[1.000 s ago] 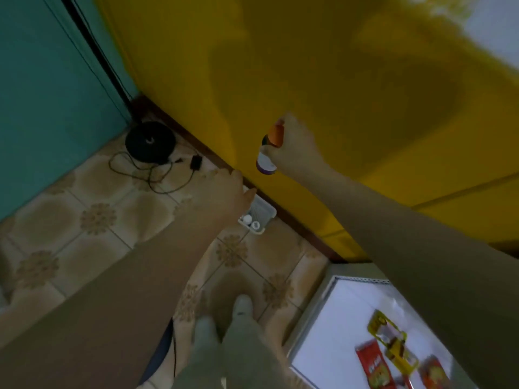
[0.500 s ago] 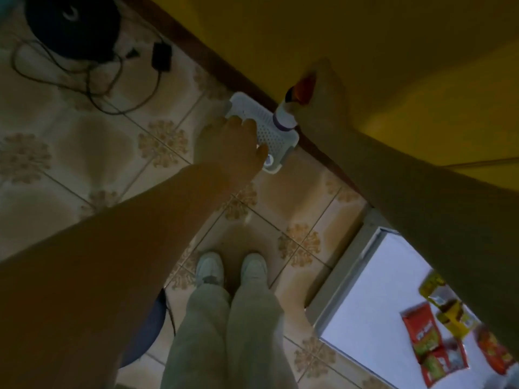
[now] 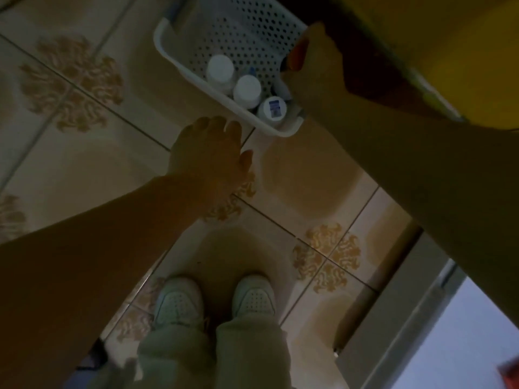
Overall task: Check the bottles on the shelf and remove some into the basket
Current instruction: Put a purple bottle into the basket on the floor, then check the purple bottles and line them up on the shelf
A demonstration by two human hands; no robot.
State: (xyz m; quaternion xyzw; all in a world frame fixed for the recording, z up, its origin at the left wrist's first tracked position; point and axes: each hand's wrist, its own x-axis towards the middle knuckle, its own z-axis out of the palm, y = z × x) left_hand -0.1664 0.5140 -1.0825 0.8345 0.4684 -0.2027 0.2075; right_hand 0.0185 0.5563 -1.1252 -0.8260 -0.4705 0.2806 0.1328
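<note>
Holding bottle (image 3: 297, 55) over basket (image 3: 163, 49) on floor (image 3: 303, 169), right hand (image 3: 314, 71) curled round it; left hand (image 3: 207, 155) beside rim, fingers loose, empty. We judge: drop-off step; next, release beside white bottles (image 3: 247, 89).

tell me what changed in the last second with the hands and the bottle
The right hand, gripping the orange-capped bottle, came down from in front of the yellow wall to the white basket. The left hand dropped too and hovers empty beside the basket's near rim. Unchanged: the grip on the bottle, the basket on the floor tiles.
</note>
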